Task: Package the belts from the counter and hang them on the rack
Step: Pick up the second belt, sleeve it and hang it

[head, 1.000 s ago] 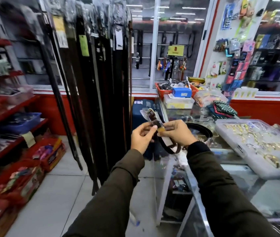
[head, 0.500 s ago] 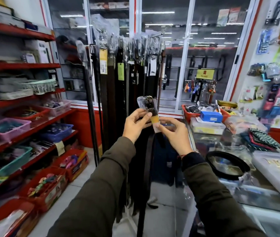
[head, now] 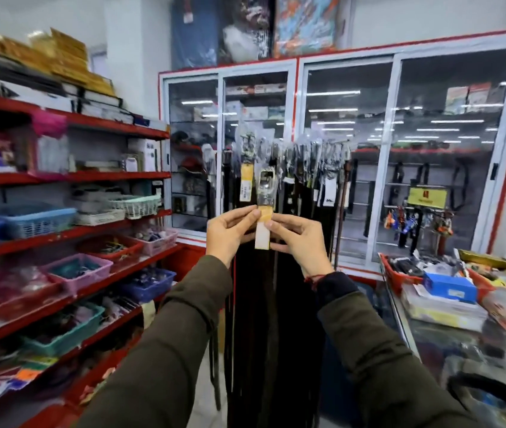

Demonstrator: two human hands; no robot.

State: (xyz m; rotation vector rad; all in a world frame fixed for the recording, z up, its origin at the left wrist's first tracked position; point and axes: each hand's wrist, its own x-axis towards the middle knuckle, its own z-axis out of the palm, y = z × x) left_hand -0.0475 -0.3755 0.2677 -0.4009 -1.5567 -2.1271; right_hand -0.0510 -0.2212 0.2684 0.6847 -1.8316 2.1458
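Observation:
I hold a packaged belt (head: 266,193) upright in front of the belt rack (head: 295,156). Its metal buckle sits inside a clear plastic sleeve, with a yellow and white tag below it. My left hand (head: 230,234) pinches the tag from the left and my right hand (head: 299,242) pinches it from the right. The dark strap hangs down behind my hands and merges with the several dark belts that hang from the rack. Another coiled black belt (head: 492,393) lies on the glass counter (head: 431,344) at the lower right.
Red shelves (head: 69,230) with coloured baskets run along the left. Glass sliding cabinets (head: 353,149) stand behind the rack. On the counter stand a red tray (head: 397,278), a blue box (head: 449,287) and flat cartons (head: 443,312).
Both hands have lifted the packaged belt from counter height up to the rack's hanging belts. The view has tilted upward, and the buckle end now stands straight up.

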